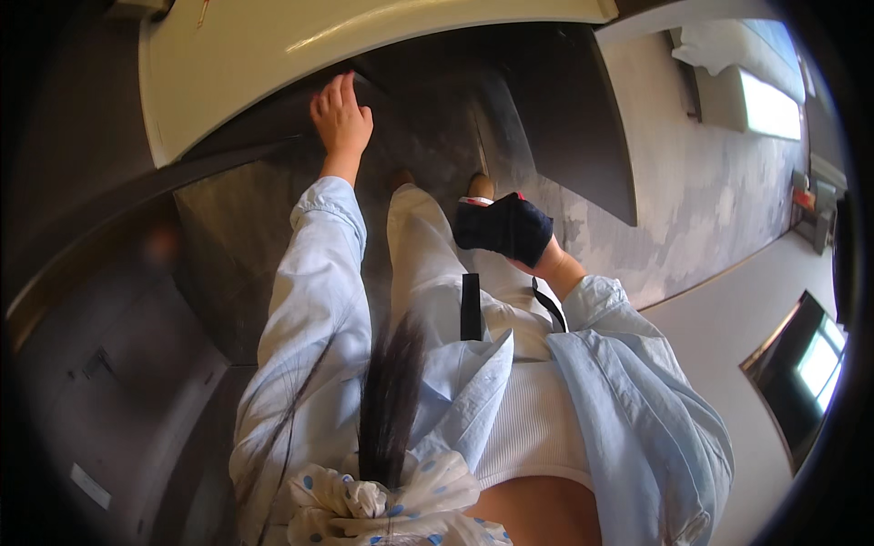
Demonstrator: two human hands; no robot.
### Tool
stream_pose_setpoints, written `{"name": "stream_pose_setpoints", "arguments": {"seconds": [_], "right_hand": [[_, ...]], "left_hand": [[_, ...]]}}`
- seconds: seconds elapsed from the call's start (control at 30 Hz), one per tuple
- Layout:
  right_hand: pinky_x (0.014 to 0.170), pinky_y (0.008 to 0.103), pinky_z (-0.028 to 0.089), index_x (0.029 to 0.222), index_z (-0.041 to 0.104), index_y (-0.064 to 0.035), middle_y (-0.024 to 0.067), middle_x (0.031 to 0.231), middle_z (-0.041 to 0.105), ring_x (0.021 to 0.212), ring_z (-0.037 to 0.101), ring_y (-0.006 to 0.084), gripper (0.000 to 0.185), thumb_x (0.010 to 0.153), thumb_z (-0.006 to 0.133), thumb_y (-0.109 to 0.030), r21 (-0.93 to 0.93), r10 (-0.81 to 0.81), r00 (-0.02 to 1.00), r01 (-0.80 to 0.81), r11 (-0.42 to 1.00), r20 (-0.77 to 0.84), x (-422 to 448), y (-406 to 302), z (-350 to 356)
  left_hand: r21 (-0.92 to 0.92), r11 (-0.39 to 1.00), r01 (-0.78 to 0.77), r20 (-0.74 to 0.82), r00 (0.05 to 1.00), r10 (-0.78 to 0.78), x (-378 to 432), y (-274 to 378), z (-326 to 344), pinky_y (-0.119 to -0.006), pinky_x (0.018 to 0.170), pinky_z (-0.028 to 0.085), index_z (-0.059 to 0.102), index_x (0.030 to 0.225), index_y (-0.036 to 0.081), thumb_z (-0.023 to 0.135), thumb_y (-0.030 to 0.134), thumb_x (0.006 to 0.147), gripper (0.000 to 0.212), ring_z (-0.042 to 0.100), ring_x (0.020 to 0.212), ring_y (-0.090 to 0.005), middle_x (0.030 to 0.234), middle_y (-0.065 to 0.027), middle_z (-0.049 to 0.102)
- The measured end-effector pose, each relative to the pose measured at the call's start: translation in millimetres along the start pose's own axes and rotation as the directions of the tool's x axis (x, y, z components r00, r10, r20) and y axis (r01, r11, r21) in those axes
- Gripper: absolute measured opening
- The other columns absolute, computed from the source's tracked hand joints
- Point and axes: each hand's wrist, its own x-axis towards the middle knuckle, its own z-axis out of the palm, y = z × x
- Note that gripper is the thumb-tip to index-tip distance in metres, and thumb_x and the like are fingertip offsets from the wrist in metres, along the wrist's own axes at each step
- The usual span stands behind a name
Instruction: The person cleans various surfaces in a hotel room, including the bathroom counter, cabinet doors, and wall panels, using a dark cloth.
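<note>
My left hand (340, 116) reaches forward with its fingers extended and slightly apart, nothing in its grasp. Its fingertips lie just under the curved-looking edge of a glossy cream panel (382, 20), over a dark surface; whether they touch it I cannot tell. Lower and to the right, a bunched dark navy cloth (502, 228) is in my right hand (548, 261), covering most of the fingers. A white-and-red edge (476, 200) shows at the cloth's far side; what it belongs to is hidden.
A dark upright panel (580, 130) stands ahead to the right above the mottled grey floor (669, 184). Farther right are a bed (744, 75) and a dark glossy screen or mirror (792, 382). A grey door (116, 368) is at the left. Two shoe tips show below my trousers.
</note>
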Motion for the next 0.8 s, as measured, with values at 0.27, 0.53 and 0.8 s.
{"name": "stream_pose_setpoints", "arguments": {"seconds": [0.27, 0.53, 0.8], "right_hand": [[0.099, 0.0304, 0.043, 0.129, 0.044, 0.0023, 0.0114, 0.127, 0.054, 0.115, 0.054, 0.0178, 0.038, 0.091, 0.048, -0.002, 0.713, -0.012, 0.99, -0.095, 0.694, 0.143, 8, -9, -27], [0.096, 0.0317, 0.045, 0.12, 0.05, -0.0005, 0.0106, 0.117, 0.059, 0.107, 0.058, 0.021, 0.037, 0.084, 0.053, 0.004, 0.396, -0.15, 0.958, 0.043, 0.917, 0.244, 14, -4, -17], [0.095, 0.0317, 0.044, 0.117, 0.053, -0.0028, 0.0081, 0.113, 0.06, 0.106, 0.057, 0.0208, 0.04, 0.079, 0.054, 0.006, -0.089, -0.401, 0.879, 0.435, 0.896, 0.26, 37, -37, -2]], "left_hand": [[-0.094, 0.995, 0.019, -0.02, 1.0, -0.02, -66, 14, -23, -0.048, 0.103, 0.029, 0.051, 0.121, 0.012, 0.058, 0.014, 0.075, 0.048, 0.044, 0.123, -0.0223, 0.133, -0.0004, 0.05], [-0.116, 0.99, 0.08, 0.014, 0.997, -0.078, -158, 30, -69, -0.048, 0.106, 0.027, 0.05, 0.122, 0.01, 0.061, 0.019, 0.08, 0.045, 0.045, 0.122, -0.0251, 0.128, -0.0043, 0.053], [-0.121, 0.969, 0.217, 0.102, 0.973, -0.205, -253, 1, -115, -0.049, 0.107, 0.027, 0.047, 0.126, 0.009, 0.06, 0.019, 0.081, 0.048, 0.045, 0.124, -0.0251, 0.129, -0.0051, 0.053]]}}
